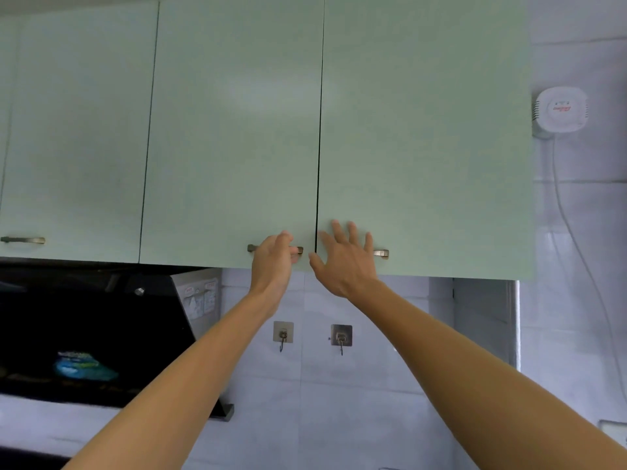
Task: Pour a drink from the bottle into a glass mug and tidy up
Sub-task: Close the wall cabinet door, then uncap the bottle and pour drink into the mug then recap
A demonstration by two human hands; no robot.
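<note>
Bottle and glass mug aren't in view anywhere, so I'm guessing they're behind these overhead cabinet doors (237, 130). Left hand (273, 256) has its fingers curled round the middle door's handle (252, 248), and right hand (346, 259) is spread wide over the next door's handle (381, 253). Yank too fast and a door edge could clip your head, or something inside could tip out. Black range hood (84, 327) and two wall hooks (283, 334) sit lower down, probably clear of the swing.

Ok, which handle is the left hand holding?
Look at the row of pale green wall cabinets. The middle door has a metal bar handle near its bottom right corner. It is the only handle with fingers curled round it, those of the left hand.
</note>
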